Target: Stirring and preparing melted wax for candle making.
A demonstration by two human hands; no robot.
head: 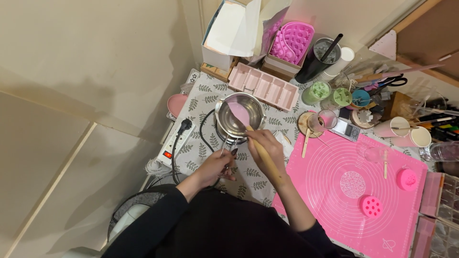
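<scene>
Wooden and pale, the spatula handle (262, 152) sits inside the curled fingers of the right hand (267, 148), which wrap it fully; its pink blade (239, 113) reaches to about eleven o'clock from the hand into the steel saucepan (239, 115). The left hand (216, 165), at about eight o'clock from the right, has its fingers bent around the saucepan's thin handle (228, 153), dark nails showing. The saucepan rests on a small hotplate on a leaf-patterned cloth (201, 98). At nine o'clock from the pan lies a white power strip (174, 143) with a black plug in it. At twelve to one o'clock sits a long pink mould tray (263, 86). At four o'clock spreads a pink silicone mat (349, 191) carrying two small round pink moulds.
</scene>
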